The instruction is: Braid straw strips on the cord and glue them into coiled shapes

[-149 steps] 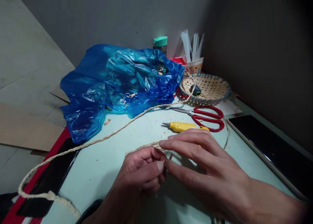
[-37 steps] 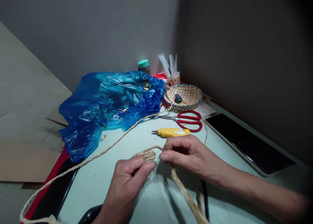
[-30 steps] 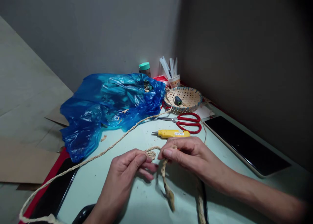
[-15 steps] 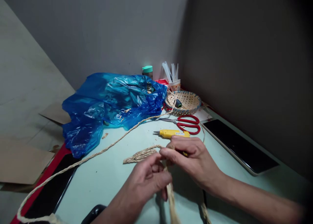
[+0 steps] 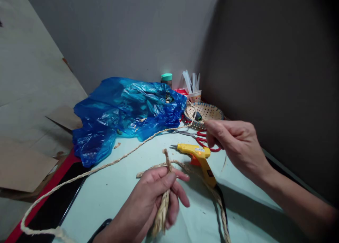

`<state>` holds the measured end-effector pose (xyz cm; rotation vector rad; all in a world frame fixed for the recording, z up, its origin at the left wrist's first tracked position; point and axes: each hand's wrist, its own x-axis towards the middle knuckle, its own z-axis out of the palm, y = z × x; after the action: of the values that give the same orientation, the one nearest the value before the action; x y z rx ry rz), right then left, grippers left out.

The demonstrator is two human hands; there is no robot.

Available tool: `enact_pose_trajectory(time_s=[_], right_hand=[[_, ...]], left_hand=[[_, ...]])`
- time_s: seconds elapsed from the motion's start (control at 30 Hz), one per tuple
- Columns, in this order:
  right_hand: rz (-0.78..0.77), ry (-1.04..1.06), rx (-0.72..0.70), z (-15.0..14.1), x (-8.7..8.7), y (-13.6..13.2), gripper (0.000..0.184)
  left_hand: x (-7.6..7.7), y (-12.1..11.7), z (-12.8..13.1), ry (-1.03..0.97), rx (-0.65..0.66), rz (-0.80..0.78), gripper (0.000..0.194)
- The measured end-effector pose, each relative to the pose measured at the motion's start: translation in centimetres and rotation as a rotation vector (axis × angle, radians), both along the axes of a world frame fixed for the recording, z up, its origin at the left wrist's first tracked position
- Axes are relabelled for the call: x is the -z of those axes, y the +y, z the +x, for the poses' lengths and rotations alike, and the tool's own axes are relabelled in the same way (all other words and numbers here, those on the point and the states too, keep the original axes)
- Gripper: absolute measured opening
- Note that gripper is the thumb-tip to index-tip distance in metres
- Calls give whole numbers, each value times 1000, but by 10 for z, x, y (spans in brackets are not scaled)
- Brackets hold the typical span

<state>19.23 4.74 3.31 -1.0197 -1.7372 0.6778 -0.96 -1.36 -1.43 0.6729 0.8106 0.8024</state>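
Note:
My left hand (image 5: 148, 204) is closed around a thick braided straw rope (image 5: 164, 200) and holds its end upright above the pale green table (image 5: 111, 193). The thinner part of the rope (image 5: 119, 159) trails left across the table and off its edge. My right hand (image 5: 237, 144) hovers over the red-handled scissors (image 5: 201, 141), its fingers curled in a pinch; what they hold is not clear. A yellow glue gun (image 5: 197, 152) lies between my hands, with an orange light on its body.
A crumpled blue plastic bag (image 5: 124, 108) fills the back left of the table. Behind it stand a green-capped bottle (image 5: 166, 77) and a cup of glue sticks (image 5: 195, 94), beside a woven basket (image 5: 210, 111). Cardboard (image 5: 21, 165) lies on the floor at left.
My right hand let go of the rope and rose to the right, over the scissors. My left hand turned the braided end upright. The glue gun now lies nearer, in full view.

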Motion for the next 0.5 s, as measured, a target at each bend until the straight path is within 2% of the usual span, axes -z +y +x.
enact_pose_trajectory(time_s=[0.13, 0.27, 0.37, 0.5], right_hand=[[-34, -91, -201, -2, 17, -2, 34], [-13, -164, -367, -7, 29, -10, 26], [-13, -119, -361, -6, 28, -13, 20], [-87, -55, -245, -6, 27, -17, 21]], left_hand=[[-1, 4, -3, -55, -126, 14, 30], [-1, 7, -2, -193, -168, 21, 32], [1, 8, -1, -272, -134, 31, 32], [2, 8, -2, -336, -101, 53, 37]])
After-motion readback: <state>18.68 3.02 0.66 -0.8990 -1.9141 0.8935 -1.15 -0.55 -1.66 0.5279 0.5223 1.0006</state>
